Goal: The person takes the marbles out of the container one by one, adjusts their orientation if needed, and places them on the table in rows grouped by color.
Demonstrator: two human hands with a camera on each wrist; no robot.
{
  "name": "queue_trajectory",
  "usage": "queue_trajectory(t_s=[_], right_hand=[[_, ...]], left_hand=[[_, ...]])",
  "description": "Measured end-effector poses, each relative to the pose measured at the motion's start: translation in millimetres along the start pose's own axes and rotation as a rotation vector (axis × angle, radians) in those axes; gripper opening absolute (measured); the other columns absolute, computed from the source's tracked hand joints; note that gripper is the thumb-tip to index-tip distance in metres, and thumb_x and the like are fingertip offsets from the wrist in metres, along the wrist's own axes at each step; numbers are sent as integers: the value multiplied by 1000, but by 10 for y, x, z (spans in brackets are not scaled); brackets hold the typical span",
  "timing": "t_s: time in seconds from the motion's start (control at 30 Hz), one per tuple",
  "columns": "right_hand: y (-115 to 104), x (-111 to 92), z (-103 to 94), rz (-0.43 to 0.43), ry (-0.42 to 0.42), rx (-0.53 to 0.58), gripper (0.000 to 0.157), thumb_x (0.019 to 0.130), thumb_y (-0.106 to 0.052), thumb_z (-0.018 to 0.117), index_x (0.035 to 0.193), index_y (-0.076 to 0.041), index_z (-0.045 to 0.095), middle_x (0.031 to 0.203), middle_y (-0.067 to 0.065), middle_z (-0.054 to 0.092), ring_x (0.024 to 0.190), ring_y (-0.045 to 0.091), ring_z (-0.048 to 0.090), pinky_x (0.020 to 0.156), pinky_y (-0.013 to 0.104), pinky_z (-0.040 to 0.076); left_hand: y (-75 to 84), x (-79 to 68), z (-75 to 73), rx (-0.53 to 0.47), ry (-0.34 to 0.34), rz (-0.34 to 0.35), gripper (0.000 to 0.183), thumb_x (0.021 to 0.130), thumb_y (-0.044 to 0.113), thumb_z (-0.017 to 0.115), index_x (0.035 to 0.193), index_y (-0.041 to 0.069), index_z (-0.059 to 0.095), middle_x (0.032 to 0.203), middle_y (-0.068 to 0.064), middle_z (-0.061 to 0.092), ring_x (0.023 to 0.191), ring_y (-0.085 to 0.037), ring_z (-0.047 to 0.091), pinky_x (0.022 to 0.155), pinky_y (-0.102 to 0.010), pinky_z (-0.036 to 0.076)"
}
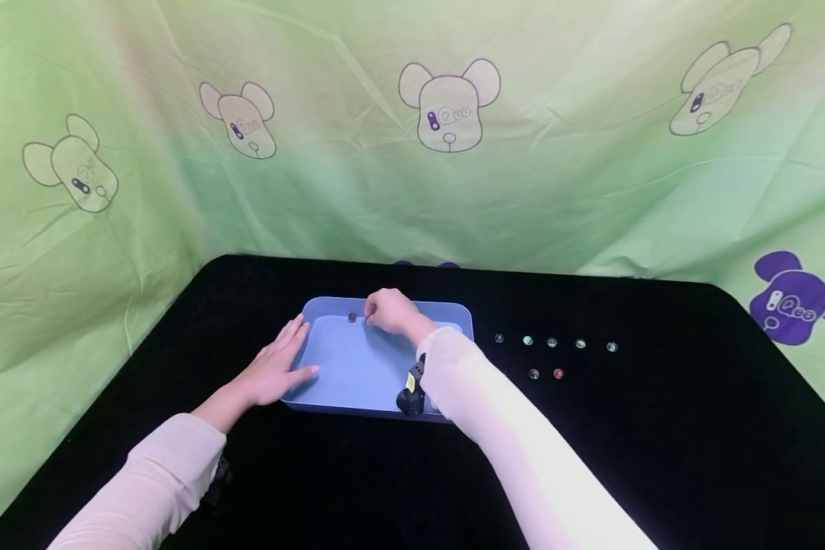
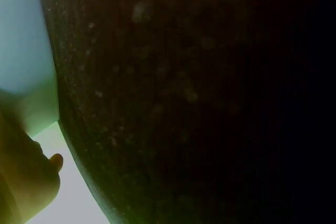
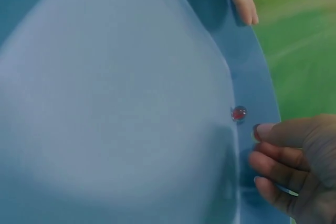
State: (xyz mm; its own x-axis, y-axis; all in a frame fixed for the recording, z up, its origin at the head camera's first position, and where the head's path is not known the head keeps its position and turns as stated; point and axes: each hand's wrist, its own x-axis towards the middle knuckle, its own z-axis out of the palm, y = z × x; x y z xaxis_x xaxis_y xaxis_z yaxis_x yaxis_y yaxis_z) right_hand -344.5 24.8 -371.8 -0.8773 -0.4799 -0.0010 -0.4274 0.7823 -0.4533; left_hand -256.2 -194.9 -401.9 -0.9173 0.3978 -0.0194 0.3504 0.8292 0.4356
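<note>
A blue tray (image 1: 357, 367) lies on the black table. My left hand (image 1: 275, 368) rests over its left rim with the fingers stretched out. At the far wall inside the tray, my right hand (image 1: 389, 312) pinches a small glass marble (image 3: 255, 134) between thumb and forefinger, the fingers hiding most of it. Just left of that hand, a clear marble with a red core (image 3: 239, 114) sits against the tray's far wall. A glassy glint shows between the lower curled fingers in the right wrist view. The left wrist view is mostly dark.
To the right of the tray, several marbles lie in a back row, among them a green one (image 1: 528, 341). Nearer the front are a red marble (image 1: 558, 374) and a clear dark one (image 1: 534, 374). A green printed cloth (image 1: 344, 191) hangs behind the black table (image 1: 357, 489).
</note>
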Motion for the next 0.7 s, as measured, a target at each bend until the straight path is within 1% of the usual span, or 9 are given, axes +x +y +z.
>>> queue_trajectory(t_s=[0.1, 0.27, 0.53, 0.7], right_hand=[[26, -31, -23, -17, 13, 49, 3, 75, -8, 63, 78, -7, 64, 76, -1, 60, 68, 12, 50, 62, 20, 40], [17, -129, -109, -34, 28, 171, 4, 76, -7, 63, 79, -6, 64, 76, 0, 63, 68, 10, 54, 61, 19, 42], [-51, -369, -252, -52, 27, 316, 6, 78, -9, 62, 83, -6, 63, 78, 0, 62, 71, 10, 55, 62, 19, 43], [-86, -520, -305, -92, 29, 375, 7, 79, -11, 62, 84, -7, 63, 77, -2, 62, 72, 9, 55, 64, 20, 43]], left_hand=[[-1, 2, 9, -4, -6, 1, 75, 86, 43, 46, 137, 0, 11, 143, -12, -3, 129, -30, -1, 95, -55, 12], [-4, 2, 16, 4, 9, 7, 75, 86, 43, 47, 137, 0, 12, 143, -12, -1, 129, -30, 0, 95, -55, 12], [-2, -10, 13, 8, 8, 3, 75, 86, 43, 46, 137, 0, 12, 143, -12, -1, 129, -30, 0, 95, -54, 12], [6, -1, 18, 6, 10, 9, 75, 86, 43, 46, 137, 0, 12, 144, -12, -1, 129, -30, 0, 95, -54, 13]])
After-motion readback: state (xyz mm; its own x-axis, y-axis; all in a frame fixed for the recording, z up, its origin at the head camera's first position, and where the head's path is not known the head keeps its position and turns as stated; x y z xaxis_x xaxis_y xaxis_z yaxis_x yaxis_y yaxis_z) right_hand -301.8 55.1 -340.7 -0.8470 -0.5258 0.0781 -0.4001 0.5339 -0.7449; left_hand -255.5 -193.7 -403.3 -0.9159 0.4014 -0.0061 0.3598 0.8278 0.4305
